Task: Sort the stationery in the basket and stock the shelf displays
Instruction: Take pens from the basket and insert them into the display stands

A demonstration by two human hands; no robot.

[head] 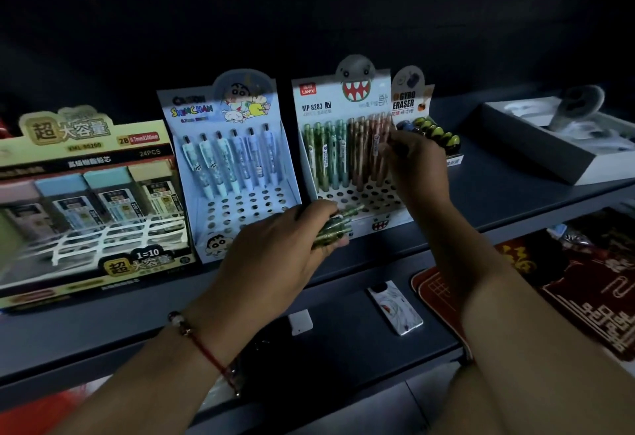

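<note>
A monster-face pencil display box [343,98] stands on the dark shelf [498,177], with green and pink mechanical pencils upright in its holed tray. My left hand [281,249] grips a bundle of green pencils [335,228] just in front of that box. My right hand [412,160] is raised at the box's right side and pinches one pencil [385,141] beside the pink row. The basket is out of view.
A cartoon pen display [237,146] stands left of the monster box, and a pencil-lead box [86,194] further left. A gyro eraser display [431,125] and a white-and-grey box [556,146] sit to the right. Red decorations [567,290] lie on the lower shelf.
</note>
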